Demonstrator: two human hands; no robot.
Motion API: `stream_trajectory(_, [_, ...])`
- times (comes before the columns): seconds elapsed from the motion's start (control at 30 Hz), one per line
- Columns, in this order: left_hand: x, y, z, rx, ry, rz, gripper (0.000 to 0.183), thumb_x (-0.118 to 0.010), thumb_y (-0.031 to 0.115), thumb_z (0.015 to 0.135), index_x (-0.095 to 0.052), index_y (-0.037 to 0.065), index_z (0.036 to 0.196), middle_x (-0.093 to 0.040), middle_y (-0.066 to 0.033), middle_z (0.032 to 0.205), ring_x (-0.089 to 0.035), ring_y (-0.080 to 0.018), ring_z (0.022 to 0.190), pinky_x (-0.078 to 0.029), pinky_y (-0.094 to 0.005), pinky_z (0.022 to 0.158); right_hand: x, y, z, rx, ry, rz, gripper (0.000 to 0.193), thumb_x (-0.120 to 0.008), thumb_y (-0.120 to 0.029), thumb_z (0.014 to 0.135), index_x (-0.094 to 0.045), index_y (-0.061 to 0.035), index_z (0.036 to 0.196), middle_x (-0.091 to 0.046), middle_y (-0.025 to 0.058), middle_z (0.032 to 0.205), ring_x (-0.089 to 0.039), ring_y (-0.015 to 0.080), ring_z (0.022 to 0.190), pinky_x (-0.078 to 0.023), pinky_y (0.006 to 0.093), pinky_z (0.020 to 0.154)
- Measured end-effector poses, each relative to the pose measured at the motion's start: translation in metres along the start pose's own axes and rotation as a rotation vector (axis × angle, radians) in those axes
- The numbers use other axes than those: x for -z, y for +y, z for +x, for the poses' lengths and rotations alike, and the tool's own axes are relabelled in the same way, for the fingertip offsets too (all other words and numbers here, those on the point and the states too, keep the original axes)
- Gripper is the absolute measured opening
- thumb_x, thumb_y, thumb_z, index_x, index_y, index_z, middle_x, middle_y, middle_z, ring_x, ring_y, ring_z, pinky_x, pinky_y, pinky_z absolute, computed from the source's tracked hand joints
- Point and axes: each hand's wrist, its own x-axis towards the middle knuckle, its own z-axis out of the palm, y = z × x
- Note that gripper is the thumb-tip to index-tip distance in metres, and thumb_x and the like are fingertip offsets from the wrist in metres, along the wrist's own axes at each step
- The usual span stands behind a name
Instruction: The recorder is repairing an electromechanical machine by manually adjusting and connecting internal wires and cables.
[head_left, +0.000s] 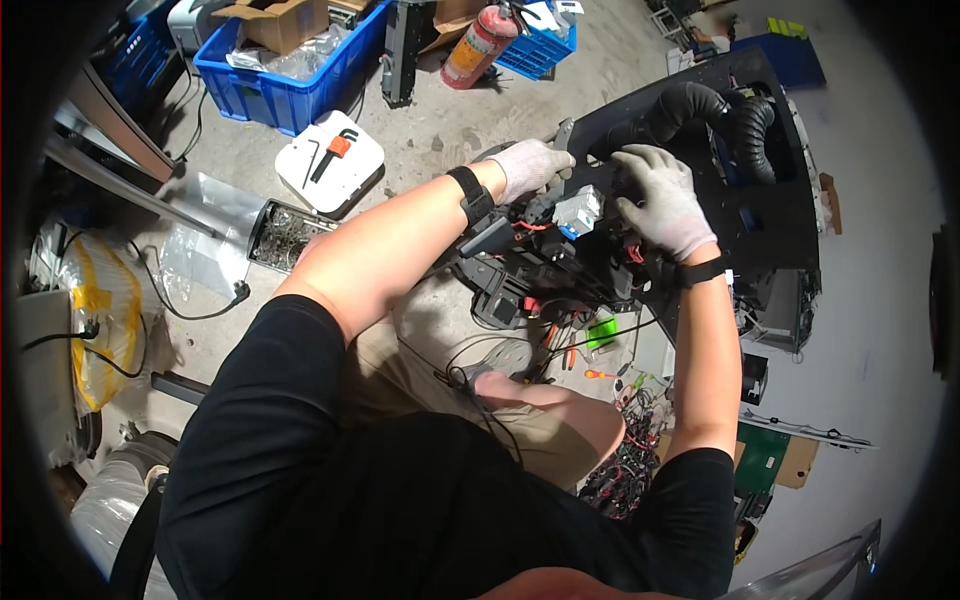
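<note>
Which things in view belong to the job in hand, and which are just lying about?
Apparently in the job:
gloved left hand
gloved right hand
black panelled unit
ribbed black hose
pale block between the hands

Seemingly just lying about:
red fire extinguisher
blue bin
cardboard box
hex keys, though possibly tools for it

No wording or number can be read. Fire extinguisher [482,44], ahead and left of the left hand's fingers [556,162]: label [466,62] present, print illegible. Green board [755,456], well behind the right hand's fingers [634,157]: pale mark [770,463], unreadable.
</note>
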Motion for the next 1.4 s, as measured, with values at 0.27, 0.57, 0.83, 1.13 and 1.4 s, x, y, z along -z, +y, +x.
stream_trajectory(0.27, [0.001,0.007,-0.001,-0.243,0.057,0.406,0.04,-0.055,0.037,0.1,-0.071,0.002,0.111,-0.072,-0.0215,0.091,-0.07,-0.0346,0.089,-0.054,-0.0434,0.08,-0.005,0.017,0.012,-0.106,-0.144,0.049,0.054,-0.074,-0.032,0.076,-0.065,-0.0149,0.126,-0.061,0.0112,0.131,-0.053,0.0323,0.13,-0.037,0.0496,0.11])
stream_trajectory(0.57, [-0.01,0.01,-0.017,-0.535,0.167,0.823,0.031,-0.06,0.039,0.098,-0.072,0.012,0.103,-0.073,-0.0158,0.098,-0.069,-0.0381,0.097,-0.054,-0.0486,0.085,-0.014,0.026,0.005,-0.088,-0.021,0.215,0.047,-0.077,-0.027,0.073,-0.069,-0.0157,0.118,-0.065,0.0091,0.118,-0.057,0.0308,0.121,-0.037,0.0462,0.105])
stream_trajectory(0.83, [-0.012,0.007,-0.018,-0.579,0.212,0.775,0.025,-0.059,0.034,0.098,-0.072,0.013,0.103,-0.072,-0.0181,0.1,-0.067,-0.0398,0.1,-0.054,-0.0485,0.087,-0.017,0.023,0.005,-0.107,0.01,0.286,0.053,-0.073,-0.022,0.076,-0.065,-0.0154,0.128,-0.062,0.0103,0.136,-0.054,0.0312,0.132,-0.034,0.0484,0.11])
stream_trajectory(1.13, [-0.01,0.014,0.001,0.002,-0.14,0.006,0.036,-0.057,0.034,0.104,-0.074,0.003,0.097,-0.066,-0.0027,0.075,-0.052,-0.0102,0.058,-0.039,-0.028,0.05,-0.02,0.02,0.003,0.005,0.176,0.24,0.031,-0.069,-0.019,0.081,-0.074,-0.016,0.111,-0.061,0.0075,0.14,-0.052,0.0287,0.134,-0.035,0.0474,0.109])
stream_trajectory(1.4, [-0.011,0.02,-0.011,-0.326,-0.041,0.421,0.048,-0.055,0.044,0.103,-0.07,-0.001,0.101,-0.069,-0.0124,0.078,-0.065,-0.0237,0.073,-0.051,-0.037,0.072,-0.02,-0.006,0.009,0.155,0.19,-0.144,0.015,-0.077,-0.023,0.077,-0.074,-0.0164,0.09,-0.068,-0.0016,0.117,-0.058,0.0207,0.122,-0.041,0.0437,0.101])
